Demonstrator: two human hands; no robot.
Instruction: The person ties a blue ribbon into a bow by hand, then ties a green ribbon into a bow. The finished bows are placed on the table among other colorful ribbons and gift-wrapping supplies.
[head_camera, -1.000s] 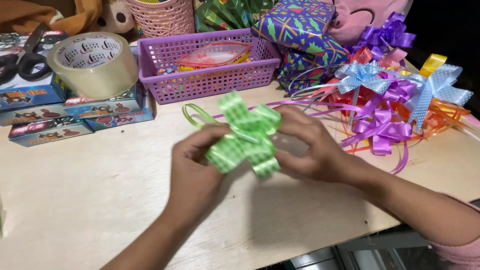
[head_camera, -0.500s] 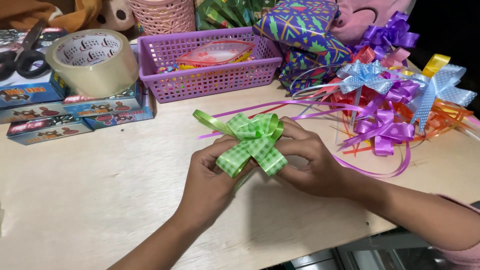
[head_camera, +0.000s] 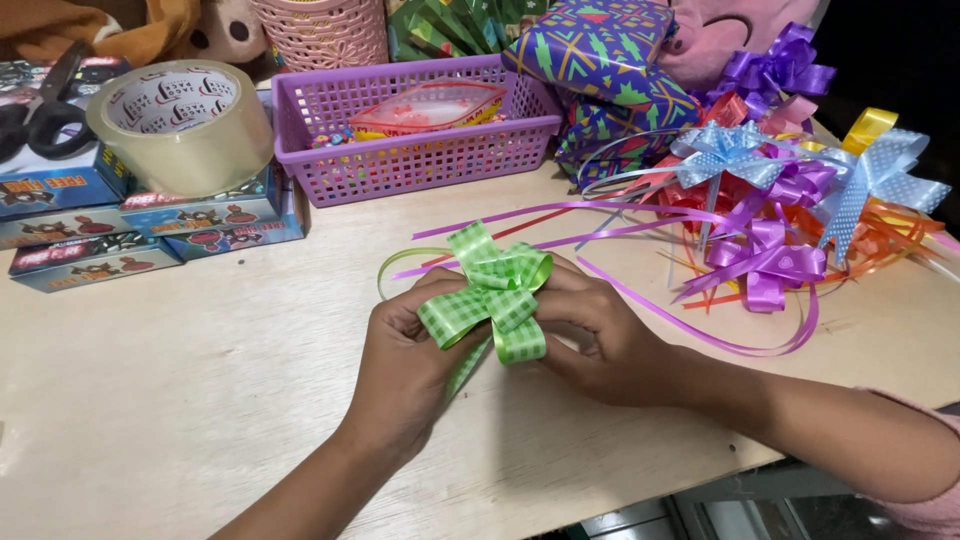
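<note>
A green checked ribbon bow (head_camera: 490, 290) sits between both of my hands, low over the pale wooden table (head_camera: 180, 390). My left hand (head_camera: 405, 365) pinches its left loops. My right hand (head_camera: 605, 335) grips the bow from the right, fingers curled behind the loops. A thin green ribbon tail curves out to the left of the bow. Purple ribbon strands (head_camera: 560, 215) run across the table just behind my hands.
A heap of purple, blue, orange and yellow bows (head_camera: 790, 200) lies at the right. A purple plastic basket (head_camera: 420, 165) stands behind, wrapped gift boxes (head_camera: 610, 70) beside it. A big roll of clear tape (head_camera: 180, 125) rests on flat blue boxes (head_camera: 150, 225) at the left, near black scissors (head_camera: 40, 110).
Both hands have slid down and to the right on the table with the green bow, and the bow's loops have been turned and spread apart.
</note>
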